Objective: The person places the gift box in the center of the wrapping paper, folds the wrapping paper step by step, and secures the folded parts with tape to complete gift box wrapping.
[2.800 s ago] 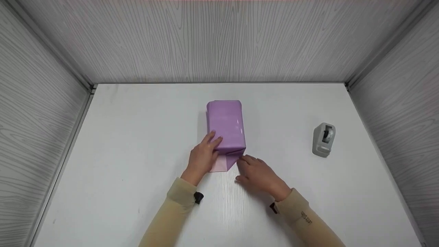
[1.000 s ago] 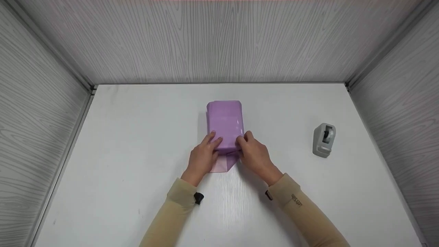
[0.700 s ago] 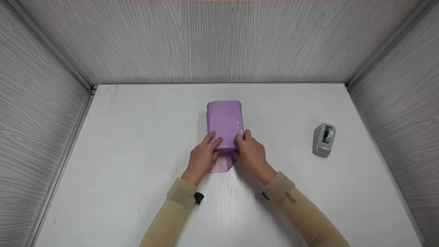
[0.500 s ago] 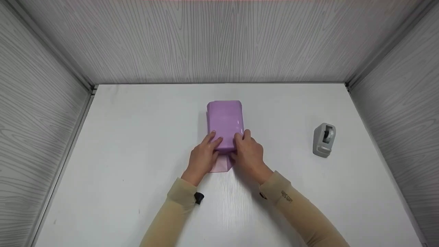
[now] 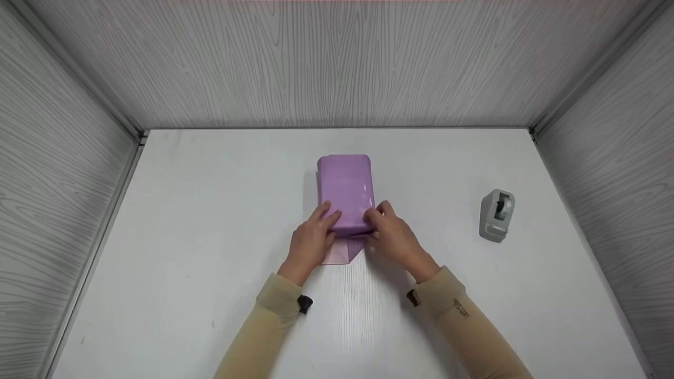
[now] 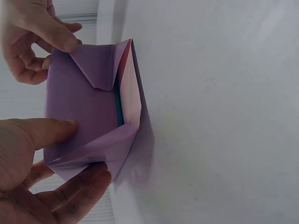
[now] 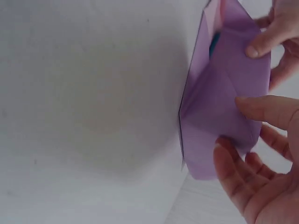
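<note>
A box wrapped in purple paper (image 5: 346, 184) lies in the middle of the white table (image 5: 210, 210), its near end only partly folded. A pointed flap (image 5: 343, 253) lies flat on the table toward me. My left hand (image 5: 322, 223) grips the near left corner, with fingers on top and the thumb (image 6: 46, 131) against the end face. My right hand (image 5: 381, 221) grips the near right corner in the same manner, and its thumb (image 7: 266, 109) presses the side fold inward. A teal strip of the box (image 6: 118, 106) shows between the folds.
A grey tape dispenser (image 5: 496, 215) stands on the table to the right, well apart from the box. Grey wood-grain walls (image 5: 337, 63) close in the table at the back and on both sides.
My right hand left the table beside the flap and took the box's near right corner, pressing the side fold in. The left hand and the box have stayed put.
</note>
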Motion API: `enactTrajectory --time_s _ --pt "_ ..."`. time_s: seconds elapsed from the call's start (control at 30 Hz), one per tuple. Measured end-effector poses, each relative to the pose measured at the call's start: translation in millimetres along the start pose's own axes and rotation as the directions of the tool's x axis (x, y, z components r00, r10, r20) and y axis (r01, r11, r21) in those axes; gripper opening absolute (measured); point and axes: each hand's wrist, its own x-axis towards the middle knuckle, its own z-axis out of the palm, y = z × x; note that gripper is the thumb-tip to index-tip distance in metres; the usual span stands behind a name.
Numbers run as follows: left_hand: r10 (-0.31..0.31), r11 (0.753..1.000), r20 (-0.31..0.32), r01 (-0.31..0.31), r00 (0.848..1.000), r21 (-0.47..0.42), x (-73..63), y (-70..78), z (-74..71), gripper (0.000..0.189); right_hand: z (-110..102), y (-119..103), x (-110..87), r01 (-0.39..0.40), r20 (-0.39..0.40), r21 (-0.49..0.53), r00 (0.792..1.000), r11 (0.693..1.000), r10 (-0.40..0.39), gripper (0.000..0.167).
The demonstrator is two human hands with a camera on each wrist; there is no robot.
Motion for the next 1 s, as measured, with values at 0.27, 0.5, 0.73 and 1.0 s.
enactTrajectory --time_s 0.27,0.5,0.73,1.0 --pt "0.001 1.000 0.016 -0.001 1.000 0.012 -0.2 0.0 0.5 0.050 2.5 5.7 -2.0 0.050 -0.063 -0.033 0.997 0.998 -0.052 0.031" --pt "-0.017 1.000 0.034 0.017 0.999 0.005 0.2 1.5 -0.5 0.050 6.8 6.6 -0.8 0.090 -0.107 -0.088 0.989 0.992 -0.099 0.033" --pt "-0.010 1.000 0.051 0.010 0.999 0.004 -0.7 1.2 -2.8 0.050 7.6 4.9 1.3 0.160 -0.094 -0.175 0.979 0.971 -0.179 0.041" --pt "0.013 0.996 0.113 -0.003 0.993 -0.087 -7.1 1.2 -10.5 0.064 6.0 1.0 2.1 0.161 -0.071 -0.205 0.981 0.966 -0.178 0.036"
